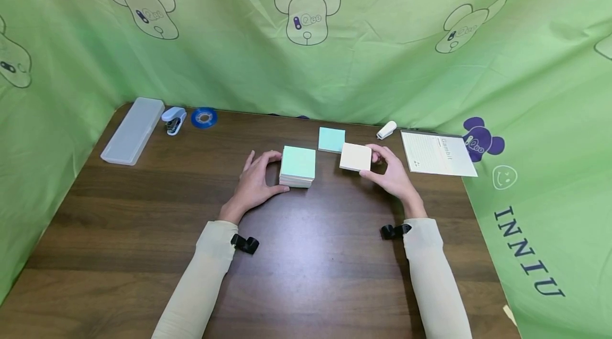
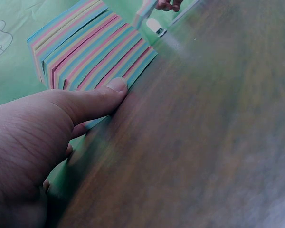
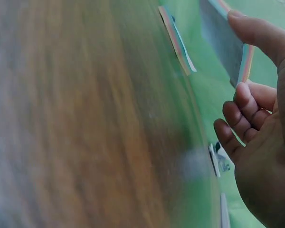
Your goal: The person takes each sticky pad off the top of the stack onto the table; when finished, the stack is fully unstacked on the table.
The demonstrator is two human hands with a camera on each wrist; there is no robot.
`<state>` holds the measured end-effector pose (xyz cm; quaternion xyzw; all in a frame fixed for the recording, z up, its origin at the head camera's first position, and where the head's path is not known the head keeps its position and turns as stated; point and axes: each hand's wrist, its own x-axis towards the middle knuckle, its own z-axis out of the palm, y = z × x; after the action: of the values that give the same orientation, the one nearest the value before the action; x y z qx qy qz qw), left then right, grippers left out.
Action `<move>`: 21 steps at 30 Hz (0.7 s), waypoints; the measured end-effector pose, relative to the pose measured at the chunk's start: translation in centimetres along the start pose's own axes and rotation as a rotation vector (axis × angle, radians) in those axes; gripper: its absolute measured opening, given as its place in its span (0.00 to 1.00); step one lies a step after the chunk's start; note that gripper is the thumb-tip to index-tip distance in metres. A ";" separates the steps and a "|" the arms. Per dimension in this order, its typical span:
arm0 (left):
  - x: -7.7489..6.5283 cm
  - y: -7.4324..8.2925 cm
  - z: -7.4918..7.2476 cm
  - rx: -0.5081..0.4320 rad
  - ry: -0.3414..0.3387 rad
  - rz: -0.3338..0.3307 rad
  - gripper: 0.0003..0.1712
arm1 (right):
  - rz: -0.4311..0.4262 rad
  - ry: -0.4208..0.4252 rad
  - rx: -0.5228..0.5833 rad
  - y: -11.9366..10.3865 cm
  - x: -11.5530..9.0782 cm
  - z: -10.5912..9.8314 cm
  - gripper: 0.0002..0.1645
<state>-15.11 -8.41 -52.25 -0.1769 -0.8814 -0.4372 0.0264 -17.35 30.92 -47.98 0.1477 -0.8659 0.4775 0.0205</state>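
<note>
A tall stack of sticky notes (image 1: 297,162) with a mint-green top stands on the table. My left hand (image 1: 256,182) holds it from the left side, the thumb at its near lower edge. Pink, yellow and blue layers show along the stack's side (image 2: 92,52) in the left wrist view. To the right, my right hand (image 1: 393,173) pinches a thinner sticky note pad (image 1: 356,157) with a cream top between thumb and fingers. The right wrist view shows this pad's underside (image 3: 223,38) raised off the table. Behind it lies another thin pad (image 1: 331,139) with a turquoise top.
Along the back left are a translucent pencil case (image 1: 134,132), a small stapler (image 1: 174,120) and a blue tape roll (image 1: 204,118). A small white object (image 1: 387,130) and a notepad (image 1: 439,153) lie at the back right. A green curtain (image 1: 239,62) borders the table (image 1: 306,275).
</note>
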 end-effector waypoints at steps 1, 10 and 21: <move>0.0 0.0 0.0 -0.001 0.001 0.002 0.54 | 0.005 0.002 -0.009 0.7 0.1 0.0 0.42; 0.0 0.0 0.0 0.002 -0.001 0.000 0.53 | 0.037 -0.010 -0.121 3.3 0.3 -0.8 0.40; 0.0 0.0 -0.1 0.003 -0.009 -0.009 0.53 | 0.002 -0.039 -0.314 3.7 0.4 -1.3 0.43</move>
<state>-15.12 -8.47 -52.19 -0.1749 -0.8829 -0.4352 0.0209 -18.94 33.74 -50.30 0.1510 -0.9303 0.3334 0.0258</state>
